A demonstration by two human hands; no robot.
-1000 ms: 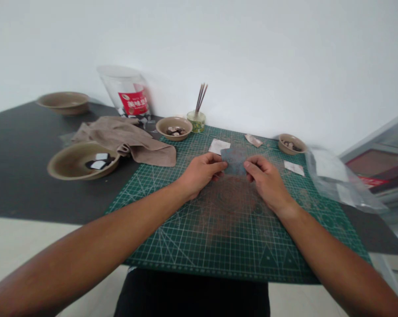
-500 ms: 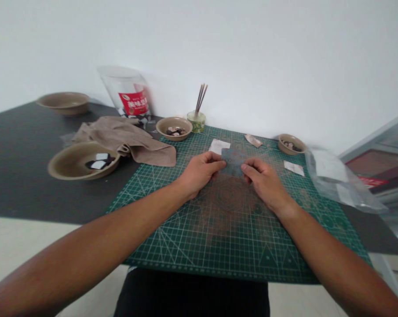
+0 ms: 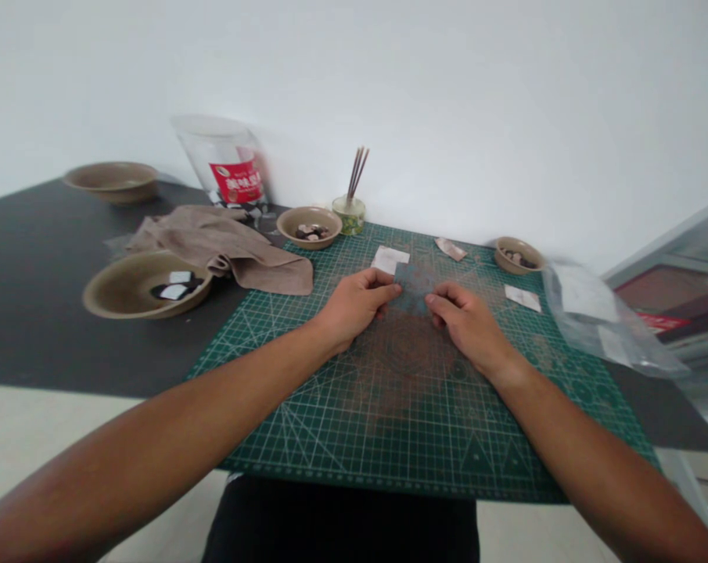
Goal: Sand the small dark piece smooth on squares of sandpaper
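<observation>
Between my hands is a small blue-grey sheet of sandpaper (image 3: 414, 286), with brownish dust marks on it. My left hand (image 3: 362, 303) pinches its left edge between thumb and fingers. At the lower right edge, my right hand (image 3: 460, 317) has its thumb and fingers closed on the sheet. Both hands are low over the green cutting mat (image 3: 330, 422), which has a reddish-brown dusty patch just below the sandpaper. A white paper piece (image 3: 389, 257) lies partly behind the sheet and my left fingers.
Left are a bowl (image 3: 124, 285) with black and white pieces, a cloth (image 3: 230, 242) and a clear jar (image 3: 224, 164). Behind stand a bowl (image 3: 310, 242) of pieces and a stick holder (image 3: 349, 216). A small bowl (image 3: 518, 266) and a plastic bag (image 3: 623, 332) are right.
My right hand has shifted very slightly left along the sandpaper. My left hand keeps its pinch in nearly the same place.
</observation>
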